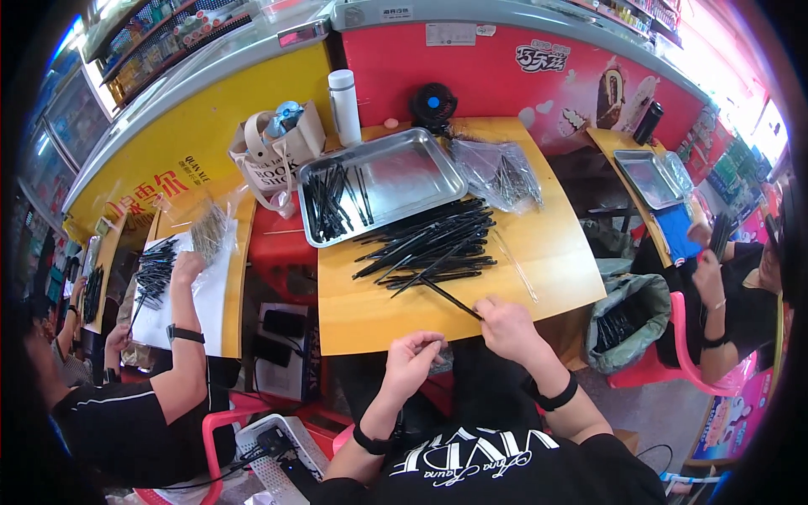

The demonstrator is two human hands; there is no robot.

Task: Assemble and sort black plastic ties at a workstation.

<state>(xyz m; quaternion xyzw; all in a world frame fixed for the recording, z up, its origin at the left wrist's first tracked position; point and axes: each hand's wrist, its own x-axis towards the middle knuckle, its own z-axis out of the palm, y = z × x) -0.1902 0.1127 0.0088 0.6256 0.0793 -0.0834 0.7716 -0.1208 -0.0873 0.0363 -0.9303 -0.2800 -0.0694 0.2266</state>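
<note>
Over the near edge of the wooden table, my right hand grips one end of a thin black stick, whose far end points toward a heap of similar black sticks. My left hand is beside it, in front of the table edge, with thumb and fingers pinched together. Anything between those fingertips is too small to make out. Behind the heap lies a metal tray with more black sticks at its left end. A clear plastic bag of thin wire-like pieces rests right of the tray.
A white bottle, a canvas bag and a small black fan stand behind the tray. Thin pale strands lie on the table's right. A lined bin is at right. Co-workers sit on both sides, handling black sticks.
</note>
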